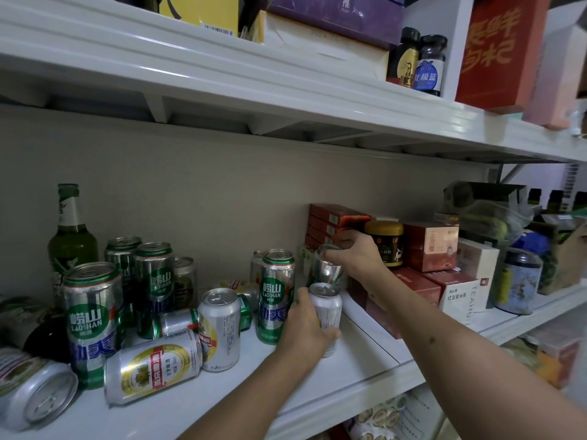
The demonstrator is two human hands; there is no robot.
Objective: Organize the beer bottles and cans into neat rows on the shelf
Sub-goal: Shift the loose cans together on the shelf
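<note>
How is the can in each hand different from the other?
The left hand wraps round the side of a white can standing upright on the shelf. The right hand pinches a shiny silver can by its top rim, tilted and farther back, beside the red boxes. Both are pull-tab drink cans at the right end of the group.

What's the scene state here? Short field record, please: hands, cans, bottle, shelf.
left hand: grips short silver can, upright on shelf
right hand: holds tilted silver can by its top, in front of red boxes
tall green can: upright, just left of the hands
lying cans: white-gold can on its side at front left, others behind it
bottle: green, upright, far left
rows: not formed
</note>
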